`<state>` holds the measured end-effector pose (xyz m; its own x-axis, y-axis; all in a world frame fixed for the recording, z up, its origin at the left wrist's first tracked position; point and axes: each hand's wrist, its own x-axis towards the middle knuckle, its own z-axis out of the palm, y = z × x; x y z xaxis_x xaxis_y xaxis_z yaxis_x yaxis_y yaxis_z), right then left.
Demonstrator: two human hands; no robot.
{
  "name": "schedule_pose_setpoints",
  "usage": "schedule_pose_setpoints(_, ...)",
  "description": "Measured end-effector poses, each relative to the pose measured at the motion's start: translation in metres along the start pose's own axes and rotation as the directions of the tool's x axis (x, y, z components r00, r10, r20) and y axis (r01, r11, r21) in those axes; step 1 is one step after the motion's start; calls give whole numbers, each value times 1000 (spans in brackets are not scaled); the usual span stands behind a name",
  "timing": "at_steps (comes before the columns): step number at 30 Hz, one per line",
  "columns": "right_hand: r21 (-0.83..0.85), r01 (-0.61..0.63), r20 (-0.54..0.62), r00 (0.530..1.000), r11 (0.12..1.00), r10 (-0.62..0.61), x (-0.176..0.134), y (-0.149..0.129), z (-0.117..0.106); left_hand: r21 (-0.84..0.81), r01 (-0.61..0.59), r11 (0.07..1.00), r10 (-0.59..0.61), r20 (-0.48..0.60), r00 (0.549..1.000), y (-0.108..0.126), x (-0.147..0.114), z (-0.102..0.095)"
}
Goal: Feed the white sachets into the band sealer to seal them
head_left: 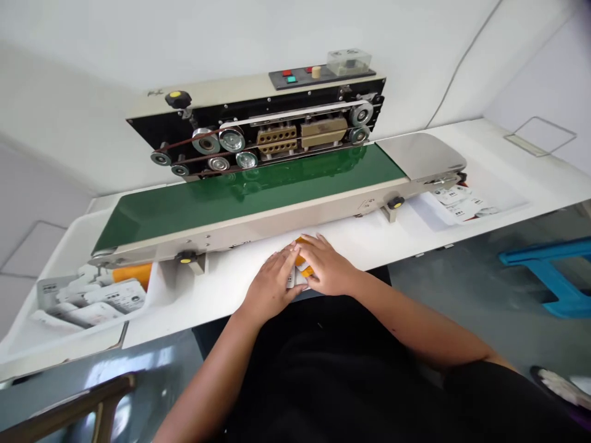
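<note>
A packet point(305, 263), orange and white, lies between the hands on the table point(226, 289), close to the front edge. The left hand point(271, 284) has it from eight o'clock and the right hand point(333, 267) from three, both closed on it with fingertips nearly meeting; how hard they press cannot be told, nor whether it is one packet or two.

Reckoned from the packet, the belt point(258, 195) spans nine to two o'clock, with the sealer point(277, 140) beyond at eleven. One bin point(159, 292) of pouches point(115, 296) sits near nine, another point(428, 212) between two and three.

The likeliest trouble is a slip over the edge towards six o'clock, should one hand let go early. Uneven pressure could crease the packet, and crossed fingers could hide a bad fold.
</note>
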<state>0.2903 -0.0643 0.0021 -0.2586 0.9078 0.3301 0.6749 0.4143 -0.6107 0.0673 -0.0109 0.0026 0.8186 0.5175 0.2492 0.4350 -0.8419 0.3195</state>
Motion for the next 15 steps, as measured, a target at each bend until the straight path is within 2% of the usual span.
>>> schedule_pose_setpoints(3,-23,21,-7,1000,1000,-21,-21,1,-20,21,-10,1000,9,27,1000,-1,-1,1)
schedule_pose_setpoints(5,-128,-14,-122,992,992,-2,-45,6,-45,45,-7,999,6,30,1000,-2,-2,2)
schedule_pose_setpoints(6,-204,-96,-235,971,974,46,-58,10,-61,57,-1,998,-1,30,1000,-2,-1,2)
schedule_pose_setpoints(7,-275,-234,-383,916,933,118,-72,16,-80,69,4,998,-6,31,999,-3,-1,3)
schedule_pose_setpoints(8,-314,-411,-545,816,856,192,-85,23,-101,78,6,997,-8,32,999,-4,-1,4)
schedule_pose_setpoints(10,-259,-717,-802,533,647,269,-106,40,-148,86,3,996,-5,26,1000,-7,1,6)
schedule_pose_setpoints(11,-197,-796,-874,407,572,265,-113,50,-173,86,-2,996,1,20,1000,-8,2,8)
schedule_pose_setpoints(12,-139,-832,-911,320,538,260,-118,61,-197,86,-8,996,7,13,1000,-10,2,9)
schedule_pose_setpoints(13,-92,-842,-921,275,532,275,-121,73,-220,85,-16,996,16,6,1000,-11,3,10)
schedule_pose_setpoints(14,-59,-843,-908,268,534,323,-122,86,-241,86,-22,996,22,1,1000,-12,4,10)
schedule_pose_setpoints(15,-37,-852,-870,285,523,403,-122,99,-259,88,-25,996,26,-2,1000,-13,4,11)
